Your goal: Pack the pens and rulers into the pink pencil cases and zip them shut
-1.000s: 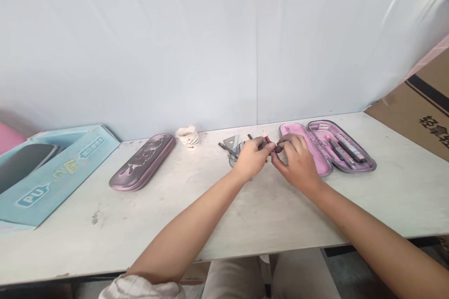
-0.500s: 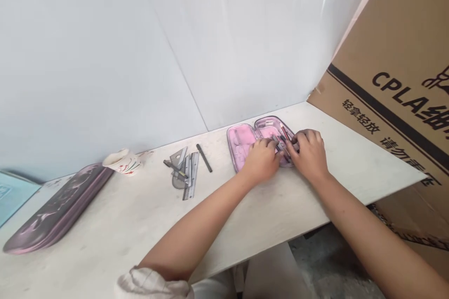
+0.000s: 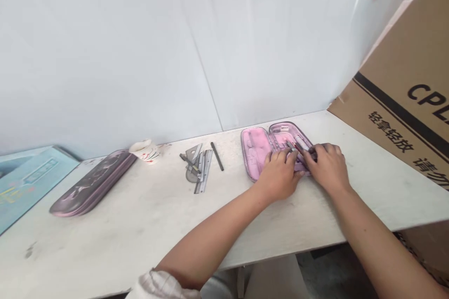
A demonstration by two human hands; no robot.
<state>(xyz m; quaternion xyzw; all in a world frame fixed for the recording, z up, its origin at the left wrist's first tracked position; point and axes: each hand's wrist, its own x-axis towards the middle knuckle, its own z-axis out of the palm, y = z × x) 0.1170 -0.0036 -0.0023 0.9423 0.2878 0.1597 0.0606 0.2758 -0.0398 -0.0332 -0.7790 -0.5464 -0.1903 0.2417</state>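
Note:
A pink zip pencil case [image 3: 255, 149] lies open on the table, both halves spread flat. Several pencils and pens [image 3: 298, 145] rest in its right half, partly covered by my fingers. My left hand [image 3: 281, 174] reaches over the near part of the case with its fingers bent inward; what the fingertips hold, if anything, is hidden. At the right rim, my right hand [image 3: 329, 167] is closed around the lower end of a reddish pencil, its thumb beside the other pens.
Left of the case lie a black pen [image 3: 217, 156] and a pile of rulers [image 3: 203, 171] with a protractor. Farther left are a paper cup [image 3: 145, 152], a dark closed pencil case [image 3: 94, 182] and a blue board [image 3: 38, 180]. A large cardboard box [image 3: 396, 88] borders the table's right side.
The view has swung left, so everything sits farther right. The reddish pencil, more upright before, now leans lower in the case. Both hands stay at the case.

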